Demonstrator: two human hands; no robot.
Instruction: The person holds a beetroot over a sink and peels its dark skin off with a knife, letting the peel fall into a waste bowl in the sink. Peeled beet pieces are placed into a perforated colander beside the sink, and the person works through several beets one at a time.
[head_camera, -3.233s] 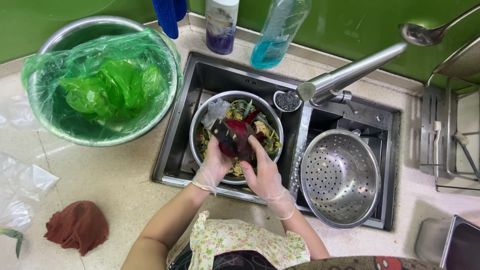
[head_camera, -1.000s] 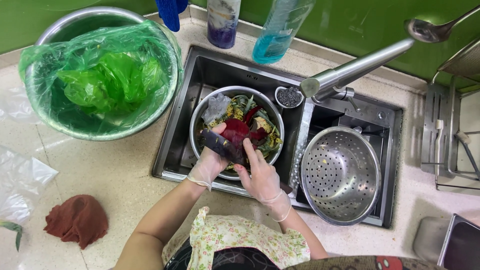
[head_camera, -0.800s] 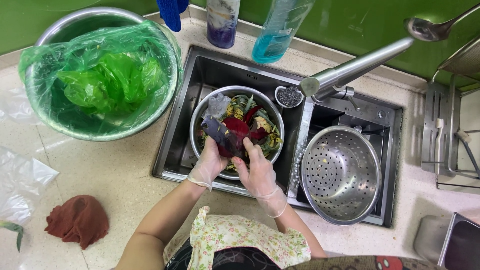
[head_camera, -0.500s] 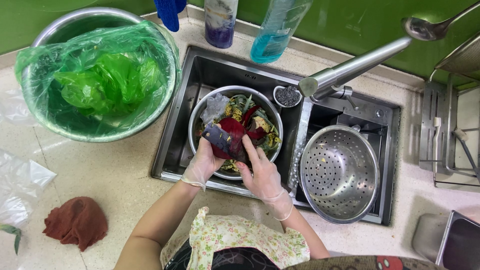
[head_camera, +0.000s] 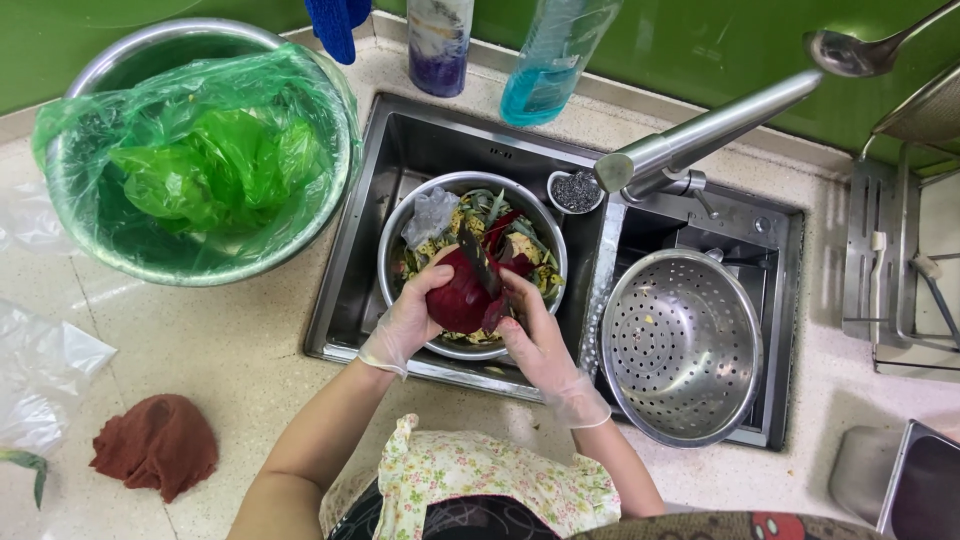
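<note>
Peeling partly done: a red onion is gripped by the left hand, a knife by the right hand; skin remains.

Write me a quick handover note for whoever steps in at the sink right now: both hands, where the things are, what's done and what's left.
Left hand: gloved, cupping the dark red vegetable from the left, over the steel bowl in the left sink basin.
Right hand: gloved, on the vegetable's right side, with a knife whose blade lies across the top of it.
Done: the bowl already holds peelings and scraps, including red pieces; some red skin hangs loose at the vegetable's lower edge.
Left: much of the vegetable looks unpeeled.
Nearby: colander in the right basin, bag-lined bowl on the counter to the left.
</note>
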